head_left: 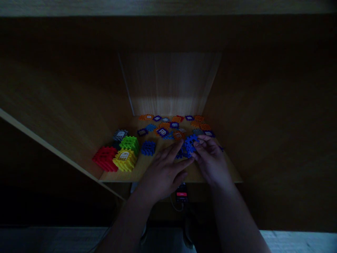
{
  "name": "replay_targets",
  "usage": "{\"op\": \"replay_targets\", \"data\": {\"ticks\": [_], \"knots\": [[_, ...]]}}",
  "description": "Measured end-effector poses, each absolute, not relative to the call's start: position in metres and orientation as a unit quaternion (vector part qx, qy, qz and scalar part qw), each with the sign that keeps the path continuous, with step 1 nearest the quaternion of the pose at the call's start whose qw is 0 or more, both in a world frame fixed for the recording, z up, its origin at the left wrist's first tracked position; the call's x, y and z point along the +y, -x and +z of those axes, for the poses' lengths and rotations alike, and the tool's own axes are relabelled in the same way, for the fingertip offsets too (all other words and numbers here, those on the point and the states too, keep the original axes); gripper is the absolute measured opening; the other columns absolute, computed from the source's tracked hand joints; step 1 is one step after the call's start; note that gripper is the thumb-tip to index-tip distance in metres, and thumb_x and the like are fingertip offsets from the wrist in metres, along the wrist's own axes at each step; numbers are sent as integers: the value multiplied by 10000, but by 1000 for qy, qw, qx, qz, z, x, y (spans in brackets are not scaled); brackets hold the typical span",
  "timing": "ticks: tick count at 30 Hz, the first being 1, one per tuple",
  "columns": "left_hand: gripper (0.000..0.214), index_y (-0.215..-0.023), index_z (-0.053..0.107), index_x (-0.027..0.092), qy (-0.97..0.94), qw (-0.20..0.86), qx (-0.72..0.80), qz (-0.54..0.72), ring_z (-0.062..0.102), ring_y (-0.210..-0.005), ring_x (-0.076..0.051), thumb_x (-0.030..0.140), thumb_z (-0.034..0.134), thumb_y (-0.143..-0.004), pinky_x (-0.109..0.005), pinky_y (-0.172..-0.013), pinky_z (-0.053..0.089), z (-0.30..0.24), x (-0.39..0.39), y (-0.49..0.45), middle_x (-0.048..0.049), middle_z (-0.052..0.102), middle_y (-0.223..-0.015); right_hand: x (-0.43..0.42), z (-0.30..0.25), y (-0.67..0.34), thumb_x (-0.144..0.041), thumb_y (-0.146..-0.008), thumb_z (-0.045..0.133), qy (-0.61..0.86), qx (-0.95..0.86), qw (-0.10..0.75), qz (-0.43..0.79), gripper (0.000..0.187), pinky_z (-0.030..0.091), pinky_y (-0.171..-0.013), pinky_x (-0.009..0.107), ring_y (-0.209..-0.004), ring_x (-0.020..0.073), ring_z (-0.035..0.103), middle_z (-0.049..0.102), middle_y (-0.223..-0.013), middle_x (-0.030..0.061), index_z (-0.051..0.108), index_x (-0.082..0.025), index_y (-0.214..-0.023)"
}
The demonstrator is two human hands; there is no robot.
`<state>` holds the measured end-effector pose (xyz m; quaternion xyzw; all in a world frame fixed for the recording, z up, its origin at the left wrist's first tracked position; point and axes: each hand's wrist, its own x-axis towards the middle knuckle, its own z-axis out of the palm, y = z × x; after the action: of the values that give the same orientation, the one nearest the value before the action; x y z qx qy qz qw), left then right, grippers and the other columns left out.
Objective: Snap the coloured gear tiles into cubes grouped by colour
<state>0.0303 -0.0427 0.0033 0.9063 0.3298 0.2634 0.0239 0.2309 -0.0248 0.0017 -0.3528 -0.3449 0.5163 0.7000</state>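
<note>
Both my hands meet over a wooden tabletop (147, 172) in dim light. My left hand (164, 168) lies with fingers stretched toward a blue interlocking plastic piece (190, 144), its fingertips touching the piece's lower edge. My right hand (210, 158) pinches that same blue piece from the right with curled fingers. A second blue block (148, 148) sits just left of my left hand.
Assembled cubes stand at the left: red (105, 158), yellow (124, 160), green (129, 143) and grey (120, 135). Several loose orange, purple and blue tiles (173, 125) lie scattered at the back. Dark wooden panels enclose both sides. A small device with a red light (181, 192) hangs below the table edge.
</note>
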Motion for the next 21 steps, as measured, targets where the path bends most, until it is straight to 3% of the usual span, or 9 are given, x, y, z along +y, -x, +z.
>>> {"op": "replay_targets", "data": {"ticks": [6, 12, 18, 21], "knots": [[564, -1605, 510, 377, -908, 15, 336, 250, 440, -1600, -354, 286, 623, -1060, -630, -1235, 486, 1, -42, -31, -90, 248, -1828, -23, -1, -232, -372, -790, 955, 349, -357, 691, 523, 386, 638, -750, 209, -877, 111, 711, 720, -1035, -44, 704, -307, -1075], [631, -1691, 353, 245, -903, 21, 340, 262, 466, -1587, -324, 306, 547, -1093, -585, -1272, 471, -2, -41, -32, -147, 405, -1758, -21, -4, -234, -428, -811, 929, 354, -382, 691, 501, 402, 650, -832, 285, -938, 139, 723, 724, -1051, -32, 705, -312, -1124], [644, -1704, 305, 231, -880, 35, 352, 316, 422, -1617, -289, 290, 531, -1103, -533, -1298, 462, -2, -38, -32, -150, 415, -1750, -19, -6, -233, -409, -808, 926, 381, -383, 704, 461, 402, 541, -566, 182, -791, 122, 666, 713, -1011, -35, 675, -299, -1102], [680, -1698, 313, 220, -867, 36, 372, 328, 440, -1602, -303, 338, 587, -1087, -532, -1293, 471, -3, -37, -32, -163, 438, -1730, -18, -7, -230, -390, -790, 943, 390, -408, 701, 435, 389, 526, -537, 176, -724, 115, 612, 671, -909, -51, 645, -279, -1016]]}}
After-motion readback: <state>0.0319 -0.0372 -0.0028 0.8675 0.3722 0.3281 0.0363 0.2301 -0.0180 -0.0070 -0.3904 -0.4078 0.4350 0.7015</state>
